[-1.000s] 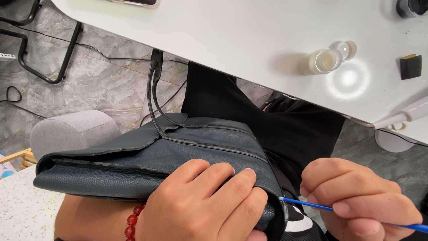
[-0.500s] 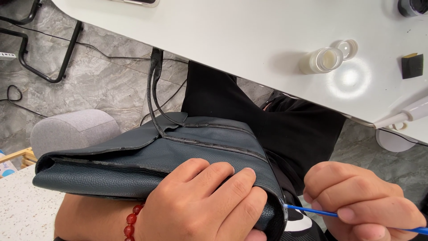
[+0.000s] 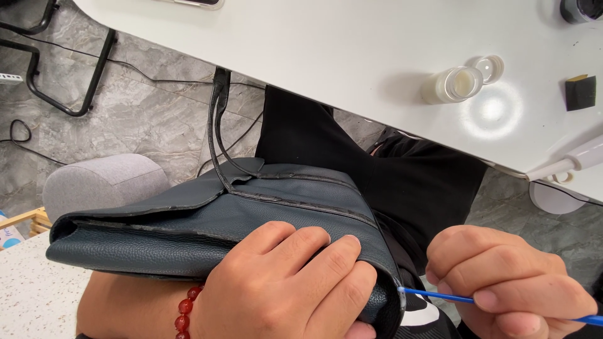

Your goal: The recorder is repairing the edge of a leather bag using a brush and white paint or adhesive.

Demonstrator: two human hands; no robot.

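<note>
The left hand (image 3: 289, 282) lies palm down, fingers curled in a firm grip; the right hand (image 3: 509, 279) pinches with bent fingers

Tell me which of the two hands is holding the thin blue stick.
The right hand pinches the blue stick; the left hand, with red beads at its wrist, grips the dark bag.

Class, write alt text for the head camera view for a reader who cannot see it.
A left hand grips a dark leather bag on the person's lap, while the right hand holds a thin blue stick with its tip at the bag's edge. Above, a white table holds an open small jar.
</note>
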